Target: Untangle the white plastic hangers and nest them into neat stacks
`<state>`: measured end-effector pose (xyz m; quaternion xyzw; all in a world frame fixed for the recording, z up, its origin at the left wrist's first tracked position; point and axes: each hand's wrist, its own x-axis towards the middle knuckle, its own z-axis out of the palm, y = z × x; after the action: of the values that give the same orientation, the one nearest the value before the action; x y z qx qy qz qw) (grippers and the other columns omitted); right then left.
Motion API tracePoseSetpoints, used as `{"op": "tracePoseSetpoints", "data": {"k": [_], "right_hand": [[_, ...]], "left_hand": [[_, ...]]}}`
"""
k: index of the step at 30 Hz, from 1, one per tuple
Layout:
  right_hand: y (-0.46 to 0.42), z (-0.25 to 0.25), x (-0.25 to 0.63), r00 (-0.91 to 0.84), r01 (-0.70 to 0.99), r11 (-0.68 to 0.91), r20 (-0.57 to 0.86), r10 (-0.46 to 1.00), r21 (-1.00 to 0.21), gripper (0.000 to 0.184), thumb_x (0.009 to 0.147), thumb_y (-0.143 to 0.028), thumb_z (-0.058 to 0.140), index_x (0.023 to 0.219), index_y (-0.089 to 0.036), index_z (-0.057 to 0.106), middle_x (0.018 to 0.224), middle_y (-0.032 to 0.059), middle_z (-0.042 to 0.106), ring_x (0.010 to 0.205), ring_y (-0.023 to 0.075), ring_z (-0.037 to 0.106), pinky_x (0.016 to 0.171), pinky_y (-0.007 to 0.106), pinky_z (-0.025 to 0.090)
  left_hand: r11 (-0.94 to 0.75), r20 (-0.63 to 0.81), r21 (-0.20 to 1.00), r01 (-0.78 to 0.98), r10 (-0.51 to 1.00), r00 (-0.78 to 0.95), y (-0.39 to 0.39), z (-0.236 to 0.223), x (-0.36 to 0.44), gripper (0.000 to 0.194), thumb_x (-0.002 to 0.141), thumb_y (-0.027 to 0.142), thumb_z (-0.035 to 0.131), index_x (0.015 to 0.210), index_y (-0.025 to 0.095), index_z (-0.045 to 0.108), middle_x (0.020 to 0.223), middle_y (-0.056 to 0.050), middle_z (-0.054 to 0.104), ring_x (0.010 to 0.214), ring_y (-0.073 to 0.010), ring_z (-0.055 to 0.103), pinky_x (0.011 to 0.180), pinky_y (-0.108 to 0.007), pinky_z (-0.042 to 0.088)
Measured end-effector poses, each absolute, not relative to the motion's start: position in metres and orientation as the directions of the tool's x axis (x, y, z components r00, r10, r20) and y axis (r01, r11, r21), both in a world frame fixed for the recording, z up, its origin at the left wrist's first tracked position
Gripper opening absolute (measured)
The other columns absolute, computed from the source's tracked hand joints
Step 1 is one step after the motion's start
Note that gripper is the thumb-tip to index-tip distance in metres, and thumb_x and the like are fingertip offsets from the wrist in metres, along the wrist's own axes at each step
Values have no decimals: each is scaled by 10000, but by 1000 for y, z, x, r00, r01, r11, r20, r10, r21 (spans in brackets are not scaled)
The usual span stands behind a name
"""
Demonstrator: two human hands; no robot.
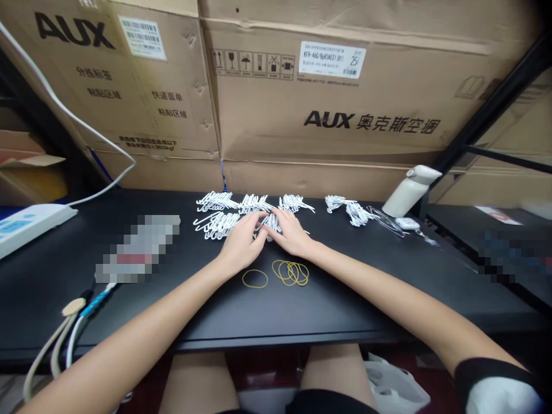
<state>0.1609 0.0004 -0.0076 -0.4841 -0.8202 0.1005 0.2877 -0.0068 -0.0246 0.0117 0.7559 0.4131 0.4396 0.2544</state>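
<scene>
My left hand [245, 240] and my right hand [292, 233] meet over the middle of the black table. Their bent fingers close in from both sides around a small bunch of white hooks [271, 223], partly hidden by the hands. More piles of thin white hooks [218, 200] lie behind and left of my hands, and one pile [295, 203] sits just behind my right hand. Nearer to me lie a single yellow rubber band [255, 279] and a cluster of several overlapping rubber bands [291, 272].
Bundled white hooks [357, 213] lie to the right, near glasses [390, 223], a white earphone case [407, 223] and a leaning white bottle [411, 190]. On the left are a blurred-out device [138, 248] with a cable and a power strip [34, 224]. Cardboard boxes [267, 126] stand behind.
</scene>
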Motion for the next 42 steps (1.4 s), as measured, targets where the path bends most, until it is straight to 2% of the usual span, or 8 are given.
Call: {"op": "tracePoseSetpoints", "data": {"k": [4, 10, 16, 24, 31, 35, 39, 42], "right_hand": [[3, 6, 160, -412, 677, 513, 306, 858, -527, 480, 911, -479, 432, 1247, -146, 516, 1293, 148, 543, 1212, 279, 479, 1021, 433, 357], [17, 18, 212, -150, 631, 496, 534, 832, -596, 305, 910, -373, 421, 1035, -167, 608, 1063, 83, 663, 1011, 210, 601, 924, 362, 437], [55, 9, 304, 48, 974, 61, 468, 883, -216, 528, 747, -226, 599, 1262, -142, 519, 1301, 190, 517, 1161, 360, 479, 970, 508, 357], [70, -4, 316, 2, 944, 146, 447, 894, -296, 230, 706, -168, 641, 927, -153, 702, 1003, 116, 702, 969, 253, 624, 900, 344, 439], [72, 8, 302, 210, 816, 218, 625, 752, -536, 272, 801, -267, 539, 963, -97, 677, 1004, 140, 707, 897, 232, 670, 824, 350, 518], [48, 22, 275, 328, 546, 524, 742, 585, -654, 253, 795, -317, 595, 943, -122, 655, 1080, 156, 670, 986, 248, 653, 769, 362, 559], [-5, 30, 236, 81, 575, 730, 913, 400, -370, 158, 824, -229, 611, 971, -199, 661, 1131, 116, 650, 1042, 238, 634, 797, 400, 571], [-41, 27, 212, -311, 528, 849, 935, 172, 19, 219, 827, -116, 584, 1004, -215, 667, 1125, 108, 665, 1077, 244, 624, 846, 434, 570]], "left_hand": [[-664, 564, 522, 536, 740, 367, -26, 17, -9, 270, 817, 176, 502, 1042, 221, 645, 1048, -93, 627, 1047, -271, 526, 941, -392, 402], [-788, 573, 364, 497, 610, 547, -21, 9, -9, 430, 857, 275, 522, 1277, 187, 542, 1333, -127, 530, 1256, -291, 442, 1080, -454, 301], [-809, 383, 188, 556, 582, 717, -14, 0, -10, 480, 935, 363, 391, 1379, 187, 436, 1444, -104, 434, 1342, -259, 374, 1104, -478, 287], [-743, 394, 144, 653, 649, 651, -10, 1, -13, 523, 925, 426, 392, 1365, 151, 453, 1427, -128, 451, 1316, -288, 400, 1088, -483, 302], [-747, 363, 185, 638, 656, 662, -11, -2, -15, 568, 901, 478, 432, 1407, 222, 404, 1481, -130, 366, 1364, -305, 320, 1100, -516, 258], [-733, 369, 266, 626, 677, 637, -18, 5, -12, 598, 893, 476, 456, 1437, 254, 345, 1531, -134, 256, 1407, -341, 207, 1105, -576, 186], [-728, 549, 530, 435, 686, 478, -31, 22, -4, 541, 879, 423, 510, 1363, 193, 437, 1449, -143, 400, 1355, -289, 329, 1119, -500, 242], [-499, 397, 863, 79, 767, 504, -43, 30, 4, 442, 895, 433, 484, 1260, 188, 523, 1314, -123, 544, 1198, -257, 514, 1012, -452, 410]]}}
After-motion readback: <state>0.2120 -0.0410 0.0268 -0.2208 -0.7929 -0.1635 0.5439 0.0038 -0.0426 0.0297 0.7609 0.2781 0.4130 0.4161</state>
